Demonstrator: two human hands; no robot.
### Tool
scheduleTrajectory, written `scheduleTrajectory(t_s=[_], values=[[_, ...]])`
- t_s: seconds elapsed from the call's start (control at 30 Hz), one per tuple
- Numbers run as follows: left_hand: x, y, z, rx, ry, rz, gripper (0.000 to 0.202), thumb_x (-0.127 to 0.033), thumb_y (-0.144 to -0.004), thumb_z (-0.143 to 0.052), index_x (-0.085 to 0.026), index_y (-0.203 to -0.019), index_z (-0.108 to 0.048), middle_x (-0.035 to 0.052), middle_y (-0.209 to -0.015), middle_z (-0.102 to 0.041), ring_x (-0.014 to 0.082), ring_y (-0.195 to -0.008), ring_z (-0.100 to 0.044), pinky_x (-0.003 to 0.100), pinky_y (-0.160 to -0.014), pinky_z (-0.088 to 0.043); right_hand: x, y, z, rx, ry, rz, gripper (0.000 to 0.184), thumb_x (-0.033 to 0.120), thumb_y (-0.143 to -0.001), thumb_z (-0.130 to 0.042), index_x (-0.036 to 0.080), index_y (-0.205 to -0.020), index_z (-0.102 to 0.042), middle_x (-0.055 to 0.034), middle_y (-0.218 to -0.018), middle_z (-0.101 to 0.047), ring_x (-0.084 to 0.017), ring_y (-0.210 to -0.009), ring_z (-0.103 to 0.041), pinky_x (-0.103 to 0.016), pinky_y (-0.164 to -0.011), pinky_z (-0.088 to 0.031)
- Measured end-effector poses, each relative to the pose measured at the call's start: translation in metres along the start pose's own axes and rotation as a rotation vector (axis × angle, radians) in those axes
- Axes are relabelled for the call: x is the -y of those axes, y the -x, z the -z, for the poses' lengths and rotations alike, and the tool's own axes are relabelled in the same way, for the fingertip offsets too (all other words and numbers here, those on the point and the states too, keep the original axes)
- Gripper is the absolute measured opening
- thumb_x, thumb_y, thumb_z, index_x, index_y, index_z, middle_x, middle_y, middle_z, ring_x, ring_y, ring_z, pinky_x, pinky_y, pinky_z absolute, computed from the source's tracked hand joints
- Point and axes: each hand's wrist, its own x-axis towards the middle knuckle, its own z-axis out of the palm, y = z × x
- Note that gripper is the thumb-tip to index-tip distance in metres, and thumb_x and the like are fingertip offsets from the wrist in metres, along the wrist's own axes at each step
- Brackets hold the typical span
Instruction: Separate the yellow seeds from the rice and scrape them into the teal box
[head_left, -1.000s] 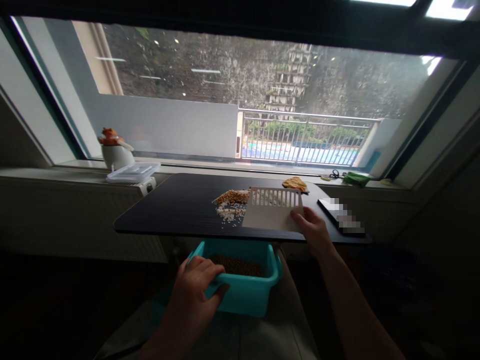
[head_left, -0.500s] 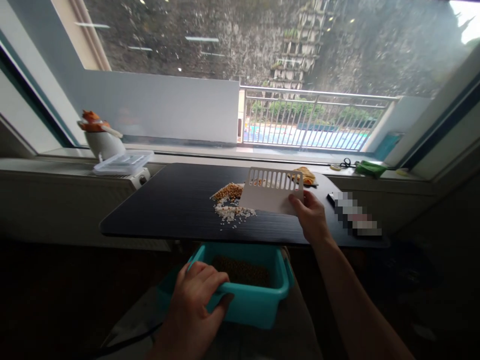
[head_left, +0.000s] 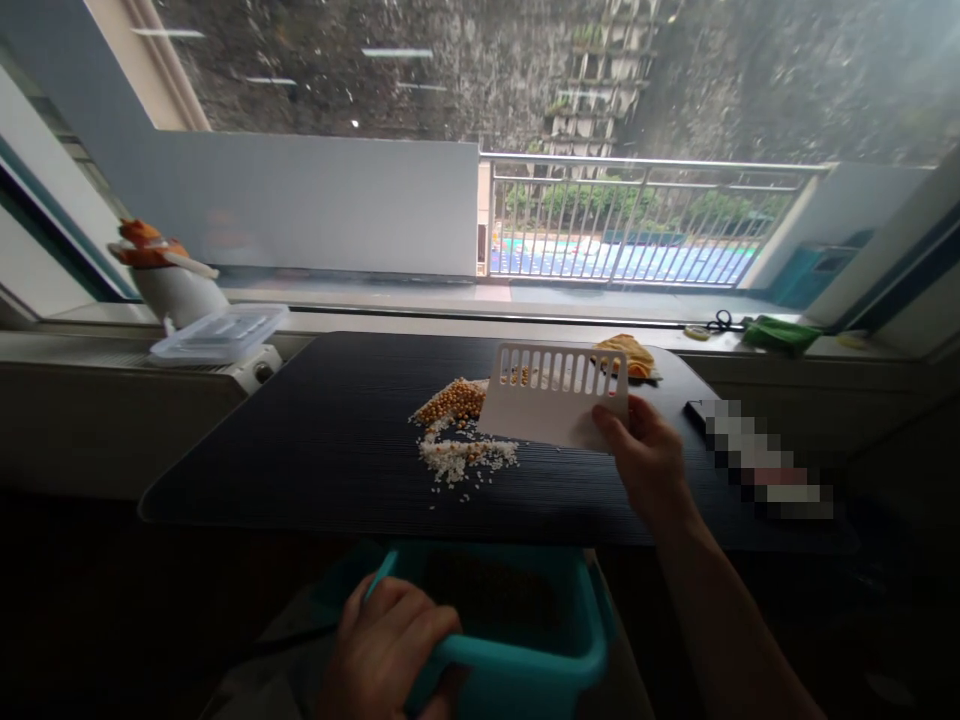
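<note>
My right hand (head_left: pixel 646 455) grips the lower right corner of a white slotted plastic scraper (head_left: pixel 555 395), held tilted over the black table (head_left: pixel 315 450). Just left of the scraper lie a pile of yellow beans (head_left: pixel 452 398) and a pile of white rice grains (head_left: pixel 463 456). My left hand (head_left: pixel 390 650) is closed on the near rim of a teal plastic bin (head_left: pixel 517 655) that sits on my lap below the table's front edge, with dark contents barely visible inside.
An orange cloth (head_left: pixel 632 354) lies behind the scraper. A blurred-out flat item (head_left: pixel 761 460) rests at the table's right. On the sill stand a white figurine (head_left: pixel 169 275), a clear lidded box (head_left: pixel 219 332), scissors (head_left: pixel 720 321) and a green item (head_left: pixel 780 333).
The view has tipped down and moved closer to the table. My right hand has lifted the scraper slightly off the grains and shifted it right. The bin sits lower in view.
</note>
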Motion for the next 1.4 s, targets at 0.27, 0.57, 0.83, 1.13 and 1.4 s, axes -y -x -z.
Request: scheduleTrajectory(t_s=[0.27,0.57,0.83,1.13,1.4], values=[[-0.018,-0.001,-0.003,-0.163,0.028,0.069,0.018,-0.008,-0.08,-0.059,-0.025,-0.088,-0.061,-0.0025,-0.076,-0.068,0.0221,-0.075,-0.062,0.044,-0.084,-0.047,-0.011,0.001,-0.006,0.021,0.06,0.043,0.038,0.045,-0.069,-0.072,0.019,-0.097,-0.069,-0.0034,-0.084,-0.074,-0.021,-0.076,-0.068,-0.033,-0.07,-0.055],[-0.021,0.008,-0.006,-0.234,0.013,0.09,0.018,-0.009,-0.078,-0.062,-0.025,-0.087,-0.063,-0.0028,-0.077,-0.07,0.0233,-0.077,-0.064,0.047,-0.086,-0.045,-0.009,0.009,0.002,0.061,0.086,0.062,0.04,0.046,-0.068,-0.071,0.019,-0.098,-0.069,-0.0047,-0.084,-0.073,-0.022,-0.077,-0.068,-0.033,-0.07,-0.054],[-0.019,0.013,-0.003,-0.204,0.009,0.098,0.014,-0.011,-0.077,-0.065,-0.023,-0.084,-0.064,-0.0021,-0.075,-0.068,0.0251,-0.077,-0.062,0.052,-0.085,-0.046,-0.009,0.008,0.005,0.046,0.054,0.059,0.041,0.045,-0.065,-0.072,0.019,-0.095,-0.068,-0.0046,-0.083,-0.073,-0.021,-0.073,-0.067,-0.033,-0.067,-0.053],[-0.013,0.014,-0.007,-0.214,-0.009,0.1,0.014,-0.013,-0.076,-0.067,-0.023,-0.085,-0.066,-0.0013,-0.077,-0.069,0.0248,-0.079,-0.063,0.051,-0.086,-0.046,-0.006,0.007,0.01,0.071,0.024,0.062,0.036,0.045,-0.065,-0.071,0.019,-0.09,-0.069,-0.0035,-0.077,-0.073,-0.021,-0.069,-0.068,-0.033,-0.064,-0.054],[-0.013,0.016,-0.009,-0.231,-0.016,0.084,0.015,-0.013,-0.076,-0.066,-0.024,-0.086,-0.065,-0.0012,-0.077,-0.069,0.0254,-0.078,-0.063,0.052,-0.086,-0.047,-0.011,0.011,0.01,0.047,0.04,0.041,0.037,0.044,-0.062,-0.072,0.02,-0.091,-0.07,-0.0044,-0.081,-0.074,-0.022,-0.073,-0.069,-0.033,-0.065,-0.055]])
